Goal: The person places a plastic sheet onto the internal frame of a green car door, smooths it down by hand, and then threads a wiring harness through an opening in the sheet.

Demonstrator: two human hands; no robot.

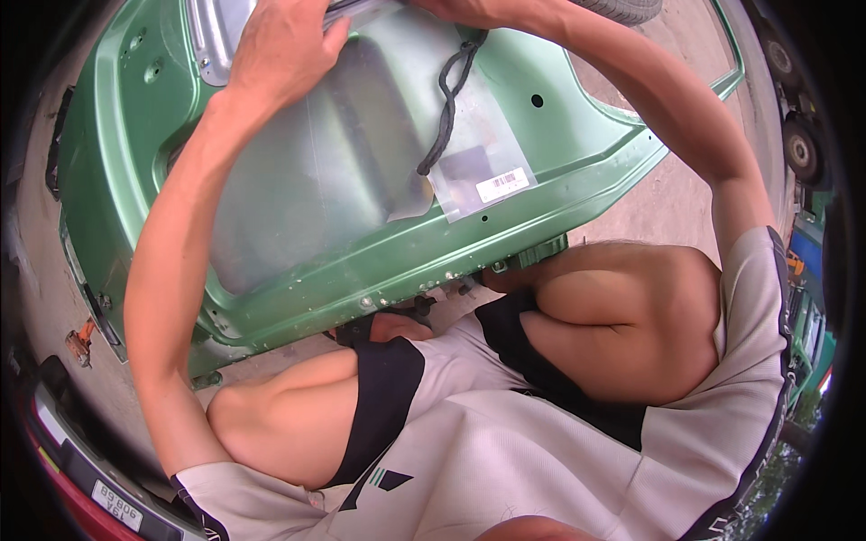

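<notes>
A green vehicle door panel (577, 171) lies in front of me, its inner side facing up. A clear plastic sheet (271, 207) covers its middle opening, with a white barcode label (505, 185) near the right corner. My left hand (284, 50) is at the door's far side, beside a silver metal plate (215, 41); its thumb shows, but the other fingertips are cut off by the upper edge. My right hand (465, 11) reaches to the far middle, its fingers mostly out of view. Between the hands runs a dark and silvery strip (361, 9), only partly visible. A twisted black cable (446, 99) lies across the sheet.
My bent knees are close to the door's near edge. An orange tool (79, 344) rests on the ground at left. A red vehicle (68, 478) stands at lower left. A tyre (622, 9) is at the far right, and wheels (801, 149) show at the right rim.
</notes>
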